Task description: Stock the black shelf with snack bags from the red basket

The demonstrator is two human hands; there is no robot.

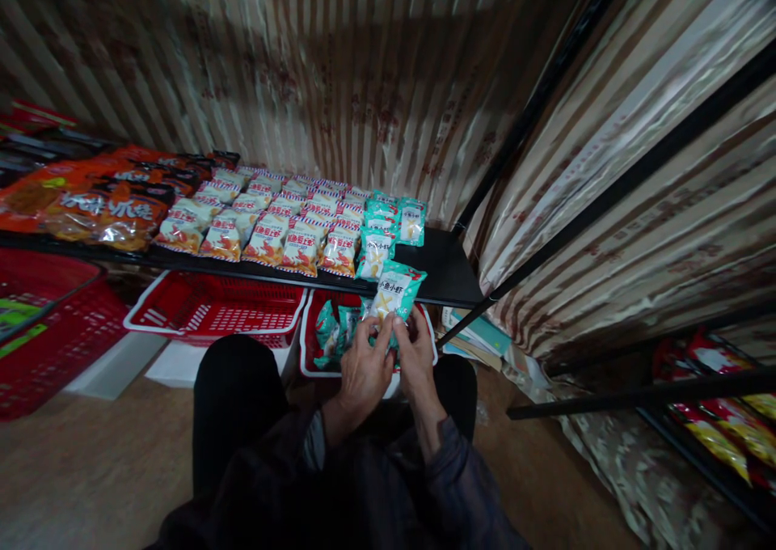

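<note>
Between my two hands is a teal and white snack bag (395,289), held by its lower edge just in front of the shelf. My left hand (367,364) grips its lower left side with the fingers bent. On the lower right, my right hand (415,356) pinches the same bag. Below it stands a red basket with a white rim (307,348), holding several more teal bags (327,327). Similar teal bags (377,247) lie at the right end of the rows on the black shelf (449,271).
White and orange snack bags (263,239) fill the shelf's middle, with orange bags (121,210) further left. Another red basket (218,311) sits under the shelf. Black frame bars (582,218) slant on the right, before a striped curtain (339,73). Red and yellow bags (715,420) lie far right.
</note>
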